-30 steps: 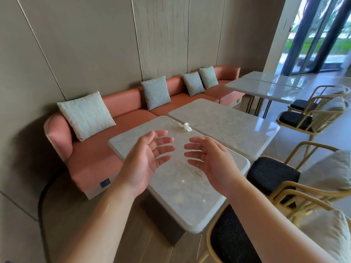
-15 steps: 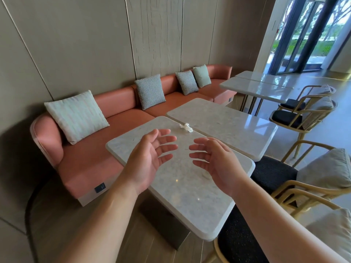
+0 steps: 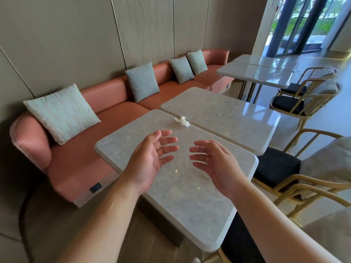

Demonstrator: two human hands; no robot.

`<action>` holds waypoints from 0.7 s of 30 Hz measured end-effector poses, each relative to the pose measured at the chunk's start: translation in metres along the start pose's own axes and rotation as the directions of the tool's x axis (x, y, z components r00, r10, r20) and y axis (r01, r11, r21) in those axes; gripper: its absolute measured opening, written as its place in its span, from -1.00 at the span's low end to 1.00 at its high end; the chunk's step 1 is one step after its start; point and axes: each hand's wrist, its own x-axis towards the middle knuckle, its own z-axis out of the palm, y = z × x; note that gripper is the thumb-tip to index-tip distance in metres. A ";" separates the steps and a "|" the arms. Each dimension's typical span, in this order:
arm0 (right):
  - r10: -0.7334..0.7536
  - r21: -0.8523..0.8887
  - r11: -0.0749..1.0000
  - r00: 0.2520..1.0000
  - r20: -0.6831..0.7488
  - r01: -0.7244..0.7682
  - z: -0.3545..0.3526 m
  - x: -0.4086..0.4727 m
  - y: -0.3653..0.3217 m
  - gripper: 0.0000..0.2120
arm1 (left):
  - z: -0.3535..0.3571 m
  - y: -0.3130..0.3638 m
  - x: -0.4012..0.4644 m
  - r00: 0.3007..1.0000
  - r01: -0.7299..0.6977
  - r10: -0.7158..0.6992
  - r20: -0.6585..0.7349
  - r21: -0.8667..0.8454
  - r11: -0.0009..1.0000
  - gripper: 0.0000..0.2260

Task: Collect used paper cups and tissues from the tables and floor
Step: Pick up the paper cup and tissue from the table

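Hands: left (image 3: 150,160), right (image 3: 214,164) spread, empty | tissue (image 3: 182,121), apparently crumpled, on table (image 3: 190,202)

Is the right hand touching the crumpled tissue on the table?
Apart. The head view shows the right hand open above the table, with bare tabletop between its fingertips and the crumpled tissue farther away.

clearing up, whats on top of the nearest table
One crumpled tissue lies at the far edge of the nearest table; no cups. Both open hands hover over its middle, covering part of it.
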 end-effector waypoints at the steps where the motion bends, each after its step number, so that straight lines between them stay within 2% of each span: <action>1: 0.005 0.008 1.000 1.000 -0.007 -0.005 -0.004 0.010 0.001 -0.78 | 0.002 -0.003 0.011 1.000 0.010 -0.010 0.003 0.003 1.000 -0.59; 12: 0.095 0.095 0.992 0.978 -0.186 -0.078 -0.077 0.130 0.009 -0.81 | 0.041 -0.048 0.152 0.982 0.184 -0.183 0.036 -0.005 0.983 -0.61; 15: 0.119 0.107 0.990 0.968 -0.223 -0.097 -0.097 0.155 0.013 -0.82 | 0.050 -0.061 0.182 0.976 0.213 -0.212 0.043 -0.008 0.977 -0.58; 21: 0.153 0.119 0.985 0.948 -0.281 -0.124 -0.127 0.186 0.016 -0.82 | 0.060 -0.075 0.222 0.968 0.240 -0.238 0.073 -0.016 0.971 -0.66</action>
